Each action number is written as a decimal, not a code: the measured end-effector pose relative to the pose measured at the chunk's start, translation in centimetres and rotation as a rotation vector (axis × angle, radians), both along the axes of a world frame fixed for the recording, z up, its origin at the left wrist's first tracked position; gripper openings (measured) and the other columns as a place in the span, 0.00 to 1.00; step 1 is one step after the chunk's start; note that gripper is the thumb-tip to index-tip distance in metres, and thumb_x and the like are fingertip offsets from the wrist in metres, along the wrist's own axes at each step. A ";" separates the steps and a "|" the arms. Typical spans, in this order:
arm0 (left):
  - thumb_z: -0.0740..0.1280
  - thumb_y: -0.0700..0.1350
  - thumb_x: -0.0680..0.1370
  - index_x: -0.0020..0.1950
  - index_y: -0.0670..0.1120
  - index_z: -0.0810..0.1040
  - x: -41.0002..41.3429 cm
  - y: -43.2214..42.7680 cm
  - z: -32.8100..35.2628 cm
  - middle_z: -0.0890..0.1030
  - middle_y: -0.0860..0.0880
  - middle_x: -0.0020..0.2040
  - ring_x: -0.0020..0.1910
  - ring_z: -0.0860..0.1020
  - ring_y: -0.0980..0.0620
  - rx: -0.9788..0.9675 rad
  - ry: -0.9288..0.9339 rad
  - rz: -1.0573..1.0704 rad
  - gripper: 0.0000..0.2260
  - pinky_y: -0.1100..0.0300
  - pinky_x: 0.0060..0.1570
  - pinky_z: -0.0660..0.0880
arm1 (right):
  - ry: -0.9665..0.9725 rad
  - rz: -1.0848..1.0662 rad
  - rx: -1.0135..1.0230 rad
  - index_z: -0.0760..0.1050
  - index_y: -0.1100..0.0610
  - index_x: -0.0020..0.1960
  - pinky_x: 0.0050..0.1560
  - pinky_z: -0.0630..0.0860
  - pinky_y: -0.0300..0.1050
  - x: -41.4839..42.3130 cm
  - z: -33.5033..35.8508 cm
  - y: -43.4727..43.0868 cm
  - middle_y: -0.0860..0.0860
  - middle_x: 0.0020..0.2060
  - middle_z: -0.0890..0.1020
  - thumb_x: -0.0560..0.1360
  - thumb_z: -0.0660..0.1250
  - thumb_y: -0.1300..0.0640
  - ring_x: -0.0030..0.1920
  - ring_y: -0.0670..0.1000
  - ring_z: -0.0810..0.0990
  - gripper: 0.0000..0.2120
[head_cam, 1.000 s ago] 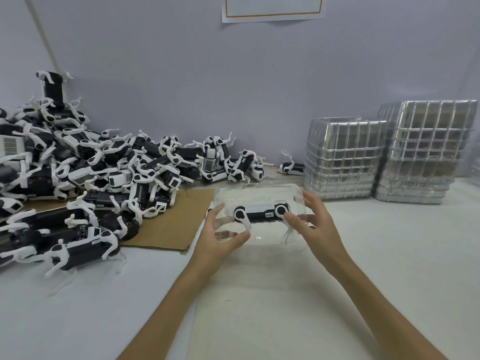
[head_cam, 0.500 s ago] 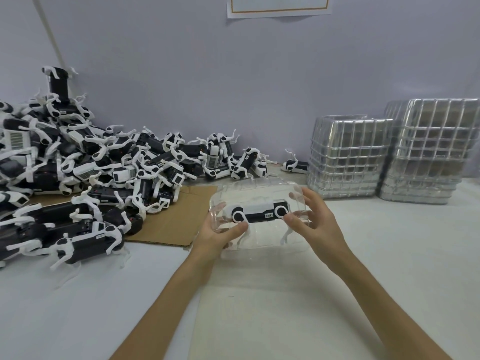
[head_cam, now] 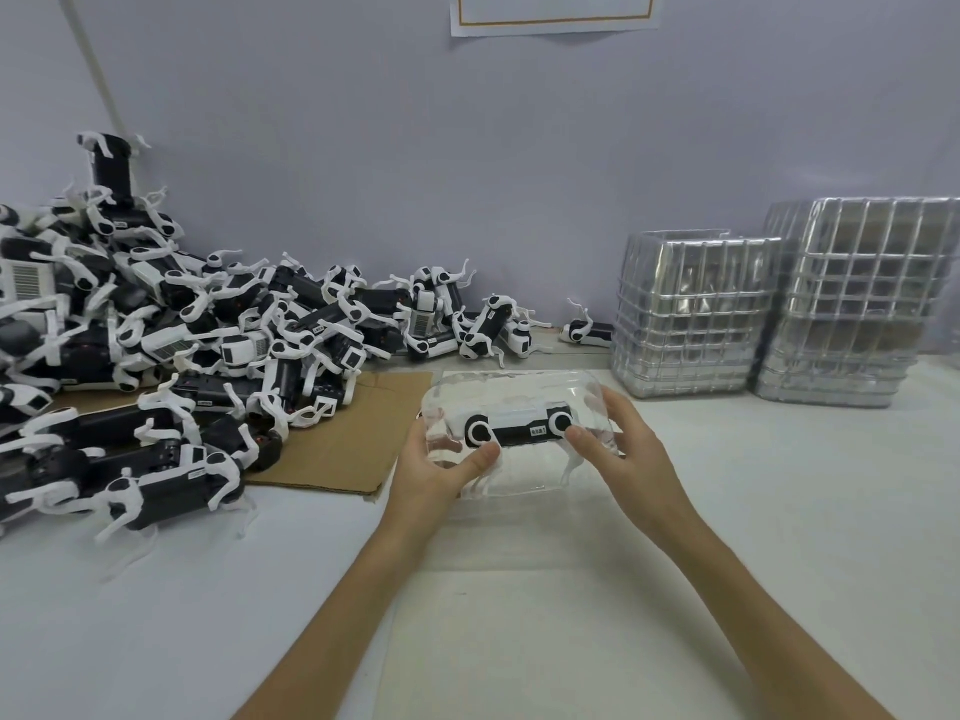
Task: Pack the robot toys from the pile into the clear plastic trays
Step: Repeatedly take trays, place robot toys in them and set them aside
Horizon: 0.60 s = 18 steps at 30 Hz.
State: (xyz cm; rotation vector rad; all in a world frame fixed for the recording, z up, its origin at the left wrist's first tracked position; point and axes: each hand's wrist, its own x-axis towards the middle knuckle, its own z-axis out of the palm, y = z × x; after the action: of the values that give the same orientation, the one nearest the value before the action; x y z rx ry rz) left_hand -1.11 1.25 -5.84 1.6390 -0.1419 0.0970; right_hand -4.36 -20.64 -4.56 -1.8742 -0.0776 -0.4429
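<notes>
Clear plastic tray (head_cam: 514, 387) sits at the centre of the frame, held between both hands above the white table (head_cam: 779, 537); one black-and-white robot toy (head_cam: 519, 429) lies lengthwise inside it, legs pointing toward the lower edge of the frame. The left hand (head_cam: 431, 470) grips the tray's left end, thumb laid across the front by the toy's round left joint; the right hand (head_cam: 631, 452) grips the right end, thumb by the right joint. A big pile of robot toys (head_cam: 182, 345) fills the left of the frame, partly on a sheet of brown cardboard (head_cam: 337, 449); a single toy (head_cam: 589, 332) lies apart, just beside the stacks. Two stacks of empty trays (head_cam: 691, 314) stand at the right against the wall; whether the held tray touches the table I cannot tell.
</notes>
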 end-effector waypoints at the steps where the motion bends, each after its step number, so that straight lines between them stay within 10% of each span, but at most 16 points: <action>1: 0.78 0.61 0.62 0.58 0.62 0.72 0.0 0.0 0.0 0.79 0.52 0.55 0.48 0.82 0.58 -0.005 -0.005 0.008 0.28 0.59 0.45 0.81 | 0.000 0.000 -0.004 0.66 0.29 0.65 0.49 0.73 0.34 0.0 0.1 0.0 0.20 0.54 0.75 0.77 0.71 0.47 0.58 0.41 0.81 0.23; 7: 0.79 0.59 0.62 0.58 0.59 0.73 0.1 -0.3 -0.1 0.81 0.47 0.56 0.53 0.83 0.41 -0.029 -0.005 0.027 0.28 0.44 0.53 0.81 | -0.041 -0.061 -0.019 0.71 0.41 0.71 0.50 0.75 0.40 0.0 -0.1 -0.3 0.37 0.65 0.76 0.75 0.74 0.48 0.58 0.45 0.79 0.26; 11: 0.78 0.63 0.63 0.69 0.53 0.67 -0.1 -0.2 0.0 0.75 0.53 0.58 0.51 0.78 0.56 -0.016 0.028 0.071 0.40 0.61 0.43 0.75 | -0.013 -0.125 -0.066 0.72 0.40 0.67 0.47 0.74 0.37 0.0 0.2 -0.6 0.37 0.62 0.76 0.74 0.73 0.44 0.53 0.43 0.80 0.23; 18: 0.71 0.47 0.78 0.68 0.52 0.73 0.3 0.8 -0.3 0.75 0.52 0.61 0.54 0.75 0.60 -0.009 0.048 0.147 0.19 0.67 0.46 0.69 | 0.347 -0.209 -0.065 0.73 0.47 0.63 0.60 0.76 0.55 0.8 -0.1 -2.6 0.49 0.60 0.80 0.77 0.68 0.41 0.55 0.53 0.82 0.18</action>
State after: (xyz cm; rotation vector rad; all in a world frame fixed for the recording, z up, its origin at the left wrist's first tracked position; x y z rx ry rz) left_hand -0.79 2.06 -6.15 1.6407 0.0161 0.1698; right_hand -3.60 -23.19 -4.68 -2.0057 0.3421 -0.2531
